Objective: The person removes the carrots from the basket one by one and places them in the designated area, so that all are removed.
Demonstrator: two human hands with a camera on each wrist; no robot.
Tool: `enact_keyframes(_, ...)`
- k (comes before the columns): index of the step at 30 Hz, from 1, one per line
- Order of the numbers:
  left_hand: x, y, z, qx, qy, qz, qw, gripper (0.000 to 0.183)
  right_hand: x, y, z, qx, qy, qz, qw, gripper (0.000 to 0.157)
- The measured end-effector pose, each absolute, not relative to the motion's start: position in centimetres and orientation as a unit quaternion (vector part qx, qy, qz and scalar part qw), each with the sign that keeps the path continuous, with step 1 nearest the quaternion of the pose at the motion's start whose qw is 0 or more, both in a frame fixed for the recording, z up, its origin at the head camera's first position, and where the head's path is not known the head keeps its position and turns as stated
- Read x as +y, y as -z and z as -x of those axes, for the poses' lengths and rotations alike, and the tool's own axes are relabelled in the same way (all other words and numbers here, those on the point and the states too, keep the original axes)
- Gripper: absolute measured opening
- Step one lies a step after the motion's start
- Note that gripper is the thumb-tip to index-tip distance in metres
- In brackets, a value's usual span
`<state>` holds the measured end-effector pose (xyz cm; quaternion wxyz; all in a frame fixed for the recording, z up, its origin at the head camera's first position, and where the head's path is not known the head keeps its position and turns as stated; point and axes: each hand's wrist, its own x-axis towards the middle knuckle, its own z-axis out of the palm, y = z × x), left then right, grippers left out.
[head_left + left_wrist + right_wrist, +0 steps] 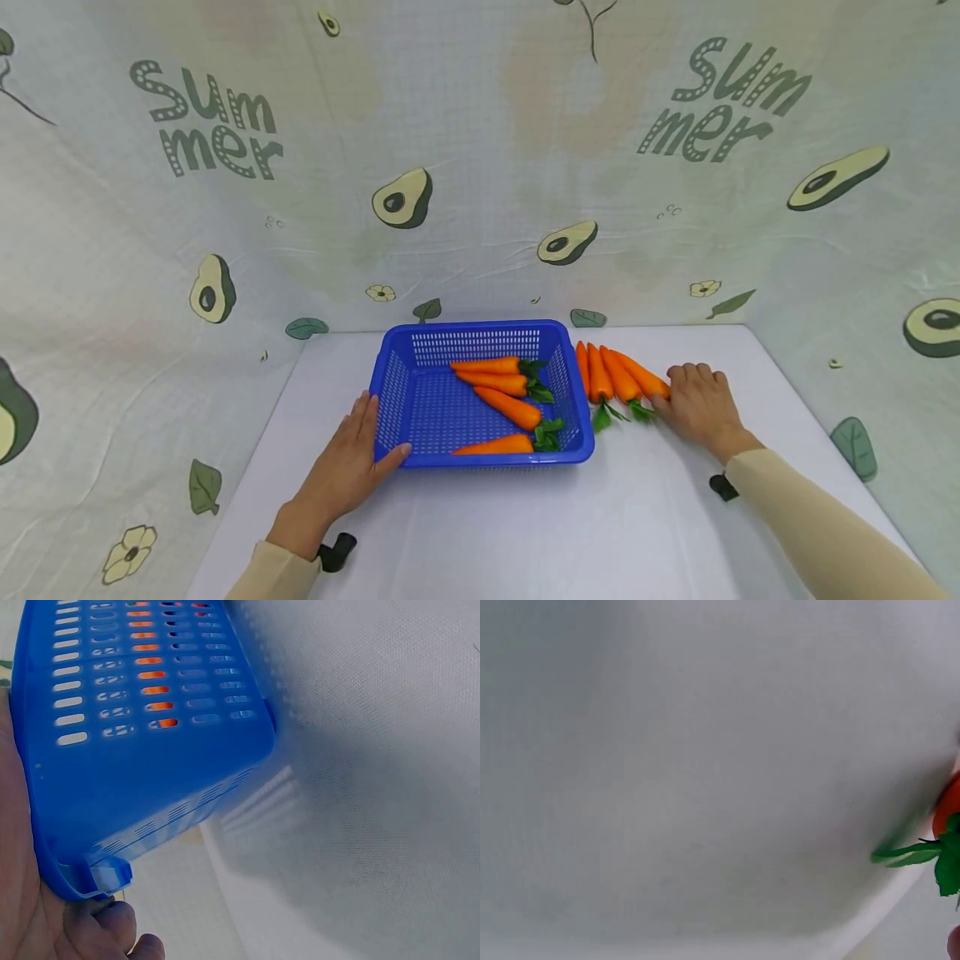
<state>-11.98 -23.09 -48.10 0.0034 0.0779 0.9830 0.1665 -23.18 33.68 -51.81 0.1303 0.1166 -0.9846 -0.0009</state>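
A blue slotted plastic basket (480, 460) holds several orange carrots (498, 385) with green leafy tops. My left hand (341, 462) is at its near left corner, thumb over the front rim and fingers along the left side. In the left wrist view, bent fingers (112, 926) show at the basket's corner lip. Right of the basket lies a row of carrots (600, 379). The rightmost carrot (641, 375) is pinched near its thick end by my right hand (701, 404). Only that end and some leaves (919, 855) show at the right wrist view's edge.
Everything stands on a white table (495, 533). A patterned cloth (480, 275) with avocado prints hangs behind and beside it. The row of carrots lies close against the basket's right wall.
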Motion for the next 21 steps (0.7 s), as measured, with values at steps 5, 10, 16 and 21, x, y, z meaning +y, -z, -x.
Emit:
enact_keyframes(5, -23.1, 48.1, 12.0, 0.982, -0.167, -0.082, 0.003, 0.109, 33.5, 51.3, 23.5, -0.971, -0.016, -0.133, 0.196, 0.042)
enact_keyframes(10, -23.2, 48.0, 11.9, 0.984, -0.159, -0.081, 0.003, 0.109, 32.4, 50.2, 24.1, -0.956, -0.025, -0.160, 0.246, 0.042)
enact_keyframes(16, -23.1, 47.7, 11.9, 0.985, -0.150, -0.085, 0.004, 0.109, 30.1, 47.9, 24.5, -0.959, 0.003, -0.167, 0.230, 0.047)
enact_keyframes(21, -23.0, 47.4, 12.0, 0.985, -0.147, -0.089, 0.004, 0.108, 27.5, 45.7, 24.6, -0.957, 0.015, -0.187, 0.221, 0.051)
